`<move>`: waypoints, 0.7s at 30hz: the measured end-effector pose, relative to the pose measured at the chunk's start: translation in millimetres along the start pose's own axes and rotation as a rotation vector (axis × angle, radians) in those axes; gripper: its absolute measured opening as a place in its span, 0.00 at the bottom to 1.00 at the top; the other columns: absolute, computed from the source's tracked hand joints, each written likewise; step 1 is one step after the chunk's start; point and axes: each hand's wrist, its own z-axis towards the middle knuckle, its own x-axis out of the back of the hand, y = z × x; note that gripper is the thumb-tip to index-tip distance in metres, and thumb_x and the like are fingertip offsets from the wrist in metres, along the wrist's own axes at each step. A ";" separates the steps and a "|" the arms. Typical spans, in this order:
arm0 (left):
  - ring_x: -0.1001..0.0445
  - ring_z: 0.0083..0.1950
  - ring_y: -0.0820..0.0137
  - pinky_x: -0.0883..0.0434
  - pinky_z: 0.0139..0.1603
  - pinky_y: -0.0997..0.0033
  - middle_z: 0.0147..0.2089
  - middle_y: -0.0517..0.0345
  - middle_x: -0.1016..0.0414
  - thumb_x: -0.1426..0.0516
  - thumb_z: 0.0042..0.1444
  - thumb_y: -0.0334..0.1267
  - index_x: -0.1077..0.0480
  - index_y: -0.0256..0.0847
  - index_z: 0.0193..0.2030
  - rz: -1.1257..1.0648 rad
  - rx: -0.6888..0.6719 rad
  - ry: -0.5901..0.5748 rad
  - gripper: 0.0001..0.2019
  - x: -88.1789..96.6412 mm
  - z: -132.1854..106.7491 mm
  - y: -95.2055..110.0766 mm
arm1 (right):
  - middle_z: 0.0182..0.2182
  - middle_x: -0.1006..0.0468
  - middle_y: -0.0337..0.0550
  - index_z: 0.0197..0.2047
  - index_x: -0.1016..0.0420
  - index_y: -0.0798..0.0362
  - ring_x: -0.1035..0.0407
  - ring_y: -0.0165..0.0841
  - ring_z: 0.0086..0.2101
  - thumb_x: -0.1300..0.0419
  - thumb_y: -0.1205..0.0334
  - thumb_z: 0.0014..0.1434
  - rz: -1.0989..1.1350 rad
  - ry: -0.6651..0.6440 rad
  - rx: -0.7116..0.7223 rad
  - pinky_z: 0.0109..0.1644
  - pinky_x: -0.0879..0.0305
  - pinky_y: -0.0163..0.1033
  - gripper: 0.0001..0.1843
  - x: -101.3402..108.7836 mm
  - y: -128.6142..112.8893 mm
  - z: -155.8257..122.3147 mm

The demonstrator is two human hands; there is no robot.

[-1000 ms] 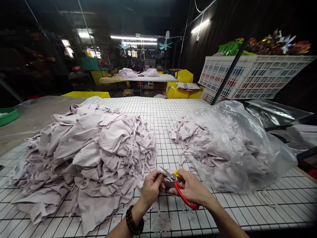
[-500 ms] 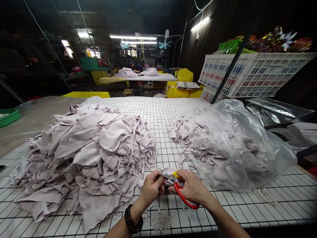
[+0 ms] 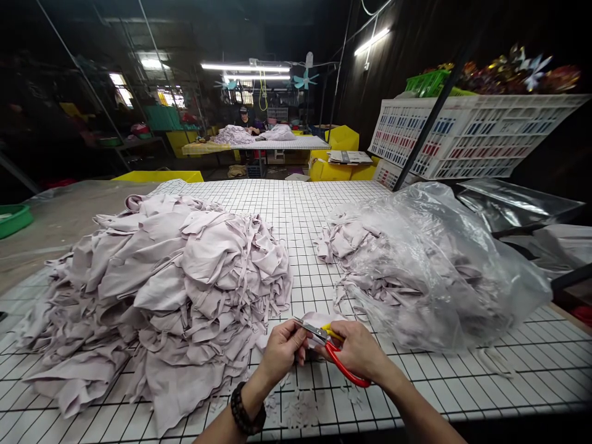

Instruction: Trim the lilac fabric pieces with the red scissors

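Note:
My right hand (image 3: 358, 351) is closed around red-handled scissors (image 3: 340, 361) with a yellow joint, low in the middle of the view. Their blades point left toward my left hand (image 3: 282, 351). That hand pinches a small pale lilac fabric piece (image 3: 319, 320) against the blades. A dark bead bracelet (image 3: 245, 412) circles my left wrist. Both hands hover just above the white grid-lined table (image 3: 300, 216), between a big heap of lilac fabric scraps (image 3: 166, 290) on the left and a clear plastic bag (image 3: 430, 265) of the same fabric on the right.
Small fabric snippets (image 3: 300, 410) lie on the table below my hands. White plastic crates (image 3: 472, 139) stand at the back right, yellow bins (image 3: 342, 163) behind the table. A person works at a far table (image 3: 259, 145). A green tub (image 3: 13, 217) sits far left.
The scissor blades have closed somewhat on the fabric piece, which now shows more above them. Both hands stay in nearly the same spot.

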 end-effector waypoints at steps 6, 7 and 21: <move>0.38 0.16 0.80 0.41 0.17 0.79 0.22 0.63 0.35 0.43 0.54 0.49 0.30 0.34 0.31 0.005 0.004 -0.009 0.17 2.1 -1.2 3.9 | 0.18 0.38 0.33 0.21 0.39 0.52 0.46 0.27 0.21 0.38 0.51 0.49 0.178 -0.035 -0.041 0.25 0.53 0.33 0.17 6.7 18.5 2.8; 0.38 0.17 0.80 0.41 0.18 0.79 0.21 0.63 0.35 0.43 0.54 0.49 0.30 0.34 0.31 0.010 -0.008 -0.012 0.17 2.8 -1.6 5.1 | 0.19 0.38 0.32 0.22 0.37 0.52 0.45 0.27 0.22 0.37 0.52 0.49 0.256 -0.045 -0.078 0.25 0.52 0.33 0.16 10.9 25.7 5.7; 0.37 0.28 0.72 0.37 0.32 0.75 0.25 0.58 0.35 0.46 0.57 0.47 0.32 0.37 0.27 0.245 -0.107 0.122 0.16 43.0 -25.9 12.5 | 0.22 0.31 0.33 0.32 0.33 0.54 0.39 0.24 0.19 0.39 0.60 0.47 0.697 -0.254 -0.325 0.21 0.43 0.30 0.10 14.6 73.0 29.5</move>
